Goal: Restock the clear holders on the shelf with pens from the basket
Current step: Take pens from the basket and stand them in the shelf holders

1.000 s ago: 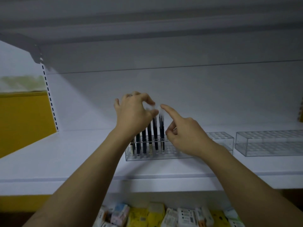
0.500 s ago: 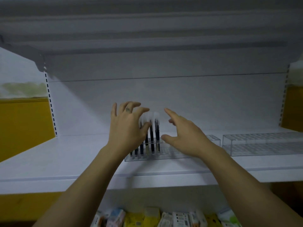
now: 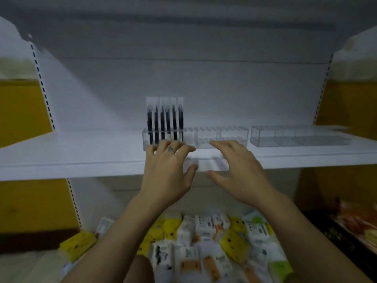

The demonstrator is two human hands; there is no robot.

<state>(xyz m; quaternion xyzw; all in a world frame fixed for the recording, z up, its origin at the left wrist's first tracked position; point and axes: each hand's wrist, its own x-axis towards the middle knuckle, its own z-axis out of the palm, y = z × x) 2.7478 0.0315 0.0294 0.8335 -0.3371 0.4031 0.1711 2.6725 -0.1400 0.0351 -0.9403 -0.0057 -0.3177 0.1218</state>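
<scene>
Fingers of left hand (image 3: 169,170): spreading loose and gripping nothing; the tips are lying just in front of the first holder (image 3: 220,137), at its left end.
Fingers of right hand (image 3: 238,170): lying straight and relaxed too, carrying nothing, before that holder's middle.
Pens (image 3: 165,123): dark ones are standing upright in a short row right behind the left fingertips, filling only that end.
Done: as I am judging it, one small batch is sitting in place.
Left to do: slots behind and to the right of the right fingertips are showing no pens; the second holder (image 3: 299,136), further right, is looking bare too.
Basket: not appearing in view, so I cannot tell how many pens are waiting.
</scene>
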